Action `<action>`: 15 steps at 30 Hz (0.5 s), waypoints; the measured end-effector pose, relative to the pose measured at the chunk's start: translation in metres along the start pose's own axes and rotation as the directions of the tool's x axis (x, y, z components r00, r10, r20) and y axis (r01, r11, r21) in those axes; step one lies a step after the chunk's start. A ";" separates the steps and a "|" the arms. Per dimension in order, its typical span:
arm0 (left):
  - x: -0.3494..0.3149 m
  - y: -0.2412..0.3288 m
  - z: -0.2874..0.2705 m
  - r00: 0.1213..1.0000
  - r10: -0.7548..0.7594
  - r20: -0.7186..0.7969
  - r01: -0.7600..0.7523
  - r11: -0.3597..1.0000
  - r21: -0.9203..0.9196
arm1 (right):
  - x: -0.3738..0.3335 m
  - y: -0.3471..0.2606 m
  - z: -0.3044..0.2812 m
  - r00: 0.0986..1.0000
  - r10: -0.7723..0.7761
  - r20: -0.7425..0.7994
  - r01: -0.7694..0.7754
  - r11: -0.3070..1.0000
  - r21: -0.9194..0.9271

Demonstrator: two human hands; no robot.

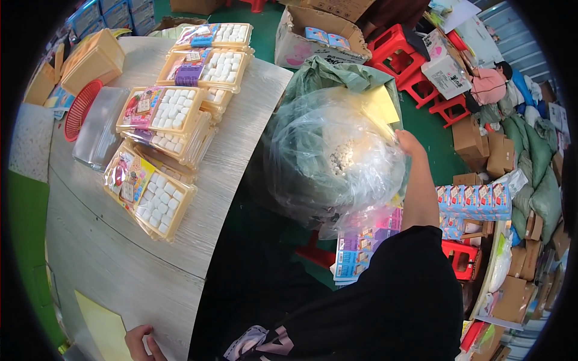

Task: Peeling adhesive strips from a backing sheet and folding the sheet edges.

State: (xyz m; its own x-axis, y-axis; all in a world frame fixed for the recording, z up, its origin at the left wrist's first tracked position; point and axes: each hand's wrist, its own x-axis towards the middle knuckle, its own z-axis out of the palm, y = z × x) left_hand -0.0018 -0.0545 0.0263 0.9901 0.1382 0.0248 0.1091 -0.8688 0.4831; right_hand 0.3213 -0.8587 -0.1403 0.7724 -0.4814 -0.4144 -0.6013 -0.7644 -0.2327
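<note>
Out to the right, my right hand (410, 143) closes on the lower end of a yellow sheet (380, 107), which looks folded or doubled. That sheet leans inside the rim of a large clear plastic bag (301, 132) holding small white pieces (342, 157). A green woven sack (328, 73) surrounds the bag. My left hand (143, 343) rests low on the grey table (144, 283), its visible fingers loosely bent and apart, seemingly empty. Beside it lies another pale yellow sheet (101, 322). Part of the left hand is cut off by the lower edge.
Stacked trays of white pieces (162, 201) stand on the table, near clear plastic lids (102, 129) and a red basket (83, 111). Printed card sheets (361, 249) lie beside the sack. Red stools (400, 54), an open carton (295, 45) and blue boxes (475, 201) stand beyond.
</note>
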 end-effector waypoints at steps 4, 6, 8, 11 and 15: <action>-0.001 -0.003 0.003 1.000 0.002 -0.004 -0.002 0.999 -0.035 | -0.002 0.008 -0.019 0.928 -0.291 -0.235 0.264 0.954 -0.140; -0.003 -0.002 0.001 1.000 0.017 -0.010 -0.017 1.000 -0.024 | -0.017 -0.012 -0.023 0.853 -0.393 -0.343 0.353 0.919 -0.174; -0.004 0.001 0.000 1.000 0.011 -0.018 -0.012 1.000 -0.029 | -0.048 -0.047 -0.038 0.903 -0.335 -0.269 0.310 0.942 -0.131; -0.006 -0.004 0.001 1.000 0.012 -0.023 -0.014 0.998 -0.062 | -0.090 -0.086 -0.059 0.979 -0.202 -0.024 0.204 0.968 0.145; -0.005 -0.005 0.003 1.000 0.016 -0.015 -0.018 0.996 -0.090 | -0.131 -0.120 -0.078 0.952 -0.305 0.030 0.279 0.904 0.325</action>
State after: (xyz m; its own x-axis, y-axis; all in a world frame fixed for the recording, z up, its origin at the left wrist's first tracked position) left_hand -0.0071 -0.0521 0.0215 0.9903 0.1310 0.0457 0.0832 -0.8246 0.5596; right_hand 0.3088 -0.7373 0.0103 0.9124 -0.2122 -0.3500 -0.3941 -0.6861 -0.6115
